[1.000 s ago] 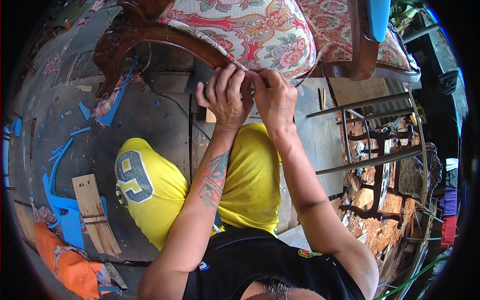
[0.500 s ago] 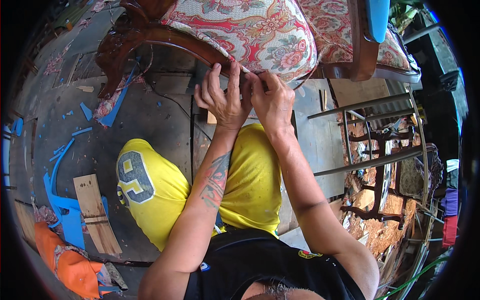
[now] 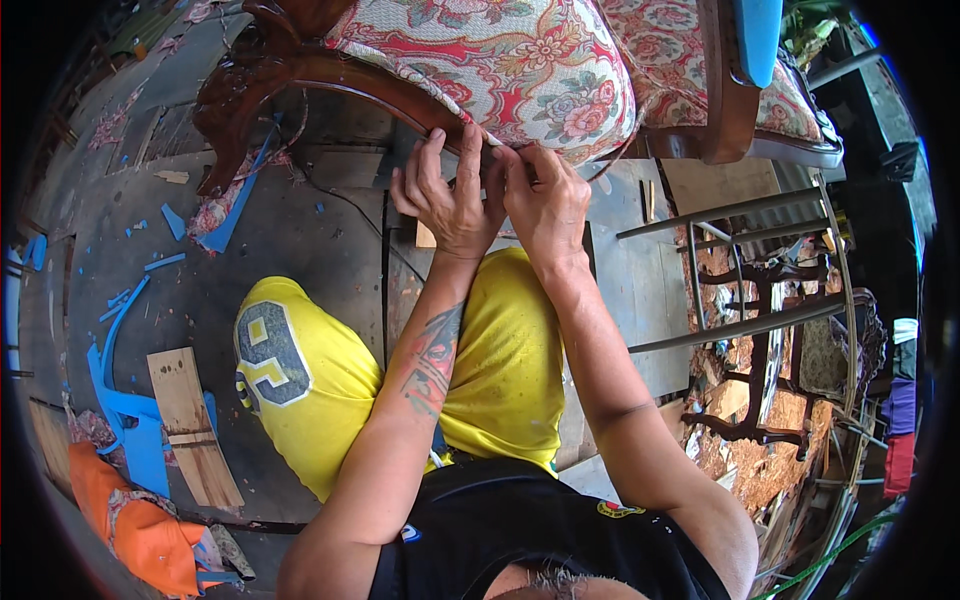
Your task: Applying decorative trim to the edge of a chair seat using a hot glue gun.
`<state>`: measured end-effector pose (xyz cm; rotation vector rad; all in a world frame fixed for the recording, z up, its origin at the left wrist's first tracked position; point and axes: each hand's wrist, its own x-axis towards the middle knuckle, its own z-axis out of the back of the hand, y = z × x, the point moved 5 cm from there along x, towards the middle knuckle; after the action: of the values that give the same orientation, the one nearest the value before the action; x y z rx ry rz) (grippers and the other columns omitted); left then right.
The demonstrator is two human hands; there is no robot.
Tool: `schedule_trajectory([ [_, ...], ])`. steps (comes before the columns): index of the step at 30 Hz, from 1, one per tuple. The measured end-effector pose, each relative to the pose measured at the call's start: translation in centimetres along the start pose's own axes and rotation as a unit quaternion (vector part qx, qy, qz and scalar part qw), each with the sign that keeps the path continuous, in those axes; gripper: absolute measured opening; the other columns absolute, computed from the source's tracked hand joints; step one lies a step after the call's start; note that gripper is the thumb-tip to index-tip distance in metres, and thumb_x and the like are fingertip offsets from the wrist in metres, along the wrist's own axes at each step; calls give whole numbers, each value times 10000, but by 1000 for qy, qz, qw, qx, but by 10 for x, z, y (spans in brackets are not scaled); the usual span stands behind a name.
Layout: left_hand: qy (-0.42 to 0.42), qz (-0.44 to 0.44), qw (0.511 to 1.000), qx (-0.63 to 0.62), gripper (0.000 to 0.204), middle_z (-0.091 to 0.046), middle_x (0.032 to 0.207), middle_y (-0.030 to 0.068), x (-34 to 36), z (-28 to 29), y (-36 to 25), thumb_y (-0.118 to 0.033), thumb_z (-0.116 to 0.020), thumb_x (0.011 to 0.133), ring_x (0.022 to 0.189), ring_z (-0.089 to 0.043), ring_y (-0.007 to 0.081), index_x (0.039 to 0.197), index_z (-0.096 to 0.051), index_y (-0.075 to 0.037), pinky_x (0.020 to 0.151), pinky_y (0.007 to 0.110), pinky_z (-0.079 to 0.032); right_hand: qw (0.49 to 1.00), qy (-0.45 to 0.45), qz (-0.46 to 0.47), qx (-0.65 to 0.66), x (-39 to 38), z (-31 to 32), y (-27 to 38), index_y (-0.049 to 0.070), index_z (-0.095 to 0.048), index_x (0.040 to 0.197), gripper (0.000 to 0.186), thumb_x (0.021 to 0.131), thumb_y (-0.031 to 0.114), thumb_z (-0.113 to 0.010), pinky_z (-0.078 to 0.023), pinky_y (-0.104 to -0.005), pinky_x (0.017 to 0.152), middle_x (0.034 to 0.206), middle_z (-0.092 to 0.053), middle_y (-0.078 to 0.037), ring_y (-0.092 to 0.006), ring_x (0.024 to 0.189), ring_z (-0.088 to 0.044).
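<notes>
A chair seat covered in floral red, cream and green upholstery fabric (image 3: 530,80) is in front of me, above a curved dark wooden seat rail (image 3: 370,80). My left hand (image 3: 445,200) reaches up to that rail with its fingers stretched and apart; the fingertips touch the wood and the fabric's lower edge. Beside it, almost touching, my right hand (image 3: 548,200) has its thumb and bent fingers closed at the seat's front edge, pinching the fabric there. The pinched bit itself is mostly hidden by my fingers. My left thumb is partly hidden too.
A carved chair leg (image 3: 222,150) stands at the left. Blue foam scraps (image 3: 150,455), wooden boards (image 3: 192,425) and orange cloth (image 3: 135,525) lie on the floor. To the right are a metal-tube frame (image 3: 740,330) and another floral seat (image 3: 665,60) with a wooden armrest (image 3: 725,120).
Almost nothing differs. Both hands stay at the same spot on the seat edge, and the whole view has shifted very slightly.
</notes>
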<state>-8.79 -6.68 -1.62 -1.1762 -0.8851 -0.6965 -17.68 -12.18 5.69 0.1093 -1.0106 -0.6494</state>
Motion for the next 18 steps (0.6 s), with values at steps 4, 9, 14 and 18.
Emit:
schedule_trajectory([
  [4, 2, 0, 1000, 3, 562, -504, 1464, 107, 0, 0, 0, -460, -696, 992, 1364, -482, 313, 1496, -624, -221, 1108, 624, -287, 1000, 0, 6, -9, 1, 2, 4, 24, -717, 875, 171, 918, 160, -810, -560, -445, 638, 786, -714, -193, -384, 702, -714],
  [9, 4, -2, 1000, 0, 567, -502, 1461, 105, -1, 0, 1, -462, -700, 989, 1357, -485, 307, 1494, -625, -215, 1106, 621, -291, 1000, 0, 10, -19, 2, 2, 3, 10, -744, 880, 156, 908, 142, -823, -568, -395, 639, 778, -724, -178, -337, 686, -731],
  [14, 2, -10, 1000, -4, 576, -495, 1465, 105, -1, -2, 4, -451, -708, 981, 1361, -480, 309, 1498, -622, -210, 1110, 612, -291, 1000, 5, 17, 0, 3, 5, 4, 34, -693, 850, 204, 923, 184, -811, -552, -484, 636, 781, -700, -191, -409, 711, -698],
  [18, 12, -11, 999, -29, 580, -483, 1475, 114, 0, 0, 3, -418, -706, 981, 1371, -470, 314, 1512, -610, -206, 1116, 609, -287, 1000, 12, 6, 11, 3, 4, 1, 34, -693, 842, 201, 928, 177, -806, -551, -482, 632, 782, -702, -184, -402, 710, -701],
])
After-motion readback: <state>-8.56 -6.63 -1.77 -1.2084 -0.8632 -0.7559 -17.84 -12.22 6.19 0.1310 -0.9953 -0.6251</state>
